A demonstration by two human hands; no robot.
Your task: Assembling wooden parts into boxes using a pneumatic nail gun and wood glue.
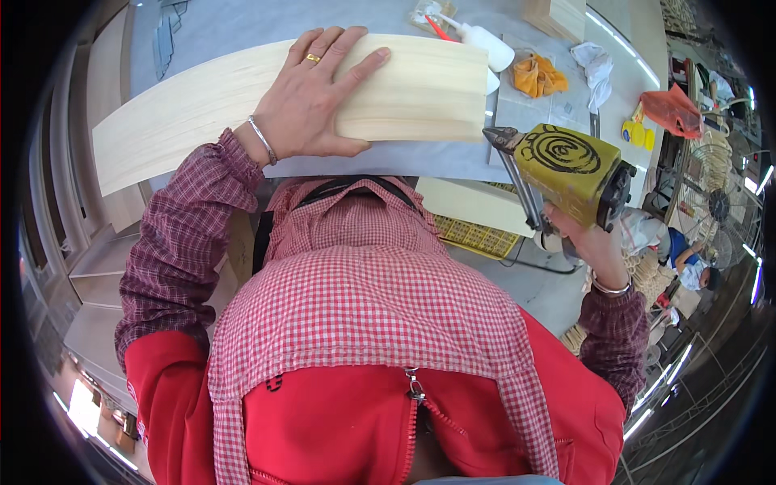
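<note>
A long pale wooden board [420,89] lies across the light bluish-grey worktop in front of me. My left hand [319,101] rests flat on it, fingers spread and the thumb along its near edge. In my right hand [588,242] is an olive-yellow nail gun [566,166] with a black spiral drawn on its body. Its dark nose is at the board's right end, by the near corner; whether it touches the wood I cannot tell. The handle is mostly hidden behind the tool's body, as are most of my right fingers.
Beyond the board's right end lie a white squeeze bottle [485,44], an orange cloth [540,75] and a white cloth [594,69]. Wood pieces [558,16] are stacked behind. Below the worktop's near edge sits a yellow crate [473,234]. Another person [691,263] is far right, near fans.
</note>
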